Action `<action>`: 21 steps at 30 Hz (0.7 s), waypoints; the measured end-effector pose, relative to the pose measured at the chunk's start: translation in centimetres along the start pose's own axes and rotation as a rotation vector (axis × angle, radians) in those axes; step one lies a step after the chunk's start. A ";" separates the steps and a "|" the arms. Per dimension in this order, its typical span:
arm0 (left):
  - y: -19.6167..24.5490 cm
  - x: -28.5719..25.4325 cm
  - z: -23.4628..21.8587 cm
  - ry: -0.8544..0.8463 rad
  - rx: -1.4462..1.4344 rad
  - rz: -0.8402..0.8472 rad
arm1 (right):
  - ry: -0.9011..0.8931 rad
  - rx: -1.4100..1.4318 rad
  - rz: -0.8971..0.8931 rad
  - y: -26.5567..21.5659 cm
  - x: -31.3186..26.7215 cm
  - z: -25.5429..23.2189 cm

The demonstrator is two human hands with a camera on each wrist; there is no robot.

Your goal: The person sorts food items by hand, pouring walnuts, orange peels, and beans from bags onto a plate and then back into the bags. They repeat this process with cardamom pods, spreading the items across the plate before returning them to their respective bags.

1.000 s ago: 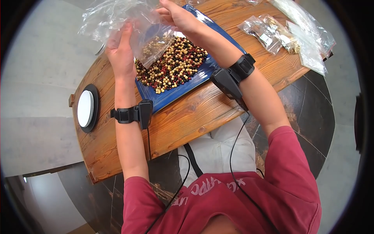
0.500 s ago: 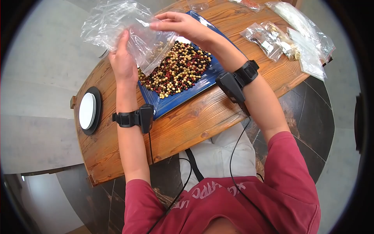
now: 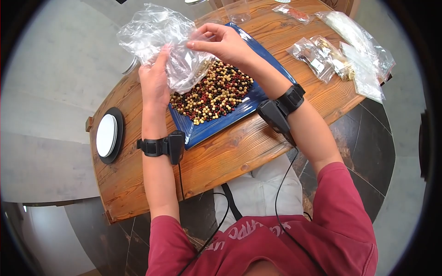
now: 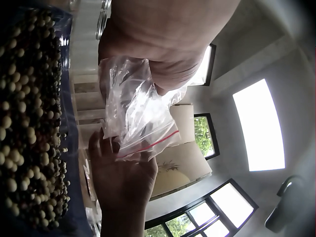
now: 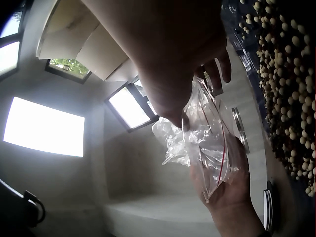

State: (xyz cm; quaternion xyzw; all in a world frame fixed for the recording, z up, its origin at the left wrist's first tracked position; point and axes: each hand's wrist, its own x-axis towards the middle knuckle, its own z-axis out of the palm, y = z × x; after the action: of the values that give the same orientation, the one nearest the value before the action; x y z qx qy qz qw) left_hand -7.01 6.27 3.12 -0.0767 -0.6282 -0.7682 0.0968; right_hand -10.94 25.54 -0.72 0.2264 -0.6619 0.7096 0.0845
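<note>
My left hand (image 3: 154,85) grips a crumpled clear plastic zip bag (image 3: 161,37) from the near left side, its thumb lying on the film. From the other side my right hand (image 3: 230,48) pinches the same bag with thumb and fingers. A red zip line crosses the bag (image 4: 136,108) in the left wrist view; its film (image 5: 210,148) spreads between both hands in the right wrist view. Below lies a blue rectangular tray (image 3: 197,134), heaped with small cream, black and dark red balls (image 3: 216,94). The bag overlaps the heap's left part.
White round plates (image 3: 107,135) lie on a dark plate at the table's left. At the right are small filled bags (image 3: 317,60) and larger clear bags (image 3: 354,39). A packet with reddish contents (image 3: 293,14) and a clear cup (image 3: 238,11) stand farther back on the wooden table (image 3: 230,158).
The bag has drawn in from a spread sheet to a more crumpled bunch. My right hand has come down and left onto its edge; both hands sit slightly lower in view.
</note>
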 end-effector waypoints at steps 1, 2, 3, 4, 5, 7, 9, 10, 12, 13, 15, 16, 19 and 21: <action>0.0 -0.1 0.1 0.031 0.068 0.046 | 0.007 0.043 0.009 0.0 0.0 -0.1; 0.1 0.0 0.0 0.032 0.058 0.049 | 0.014 0.087 0.018 0.1 0.0 -0.3; 0.2 0.0 -0.3 0.032 0.048 0.051 | 0.021 0.131 0.028 0.1 0.0 -0.5; 0.2 0.1 -0.4 0.031 0.039 0.054 | 0.051 0.071 0.073 0.1 0.0 -0.6; 0.3 0.2 -0.5 0.046 -0.004 0.041 | 0.058 0.088 0.075 0.3 0.1 -0.6; 0.6 0.4 -0.7 0.072 -0.089 0.017 | 0.074 0.120 0.077 0.4 0.3 -0.5; 0.6 0.6 -1.4 0.059 -0.117 0.012 | 0.060 0.216 0.099 -0.2 0.0 -0.6; 0.8 0.6 -1.5 0.051 -0.131 0.012 | 0.052 0.264 0.108 -0.5 0.0 -0.8; 1.1 0.3 -1.5 0.074 0.007 0.023 | 0.030 0.289 0.103 -0.3 0.3 -1.0; 1.2 0.1 -1.3 0.080 0.076 0.028 | 0.024 0.300 0.100 -0.5 0.3 -1.1; 1.0 0.3 -1.9 0.057 0.209 0.099 | 0.007 0.244 0.068 -0.8 0.4 -0.9; 1.3 0.0 -1.9 0.030 0.259 0.120 | -0.027 0.225 0.060 -0.6 0.5 -0.7; 2.9 -1.5 0.2 -0.089 0.329 0.104 | -0.078 0.274 0.110 -2.0 -0.3 -1.3; 3.5 -0.7 -1.4 -0.069 0.219 0.048 | 0.035 0.225 0.128 -2.2 0.2 -2.2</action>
State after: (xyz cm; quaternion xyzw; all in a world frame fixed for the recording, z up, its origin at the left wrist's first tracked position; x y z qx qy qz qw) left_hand -5.43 4.29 6.00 -0.1071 -0.7094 -0.6893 0.1012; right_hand -10.61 27.94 1.33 0.1791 -0.5895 0.7873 0.0246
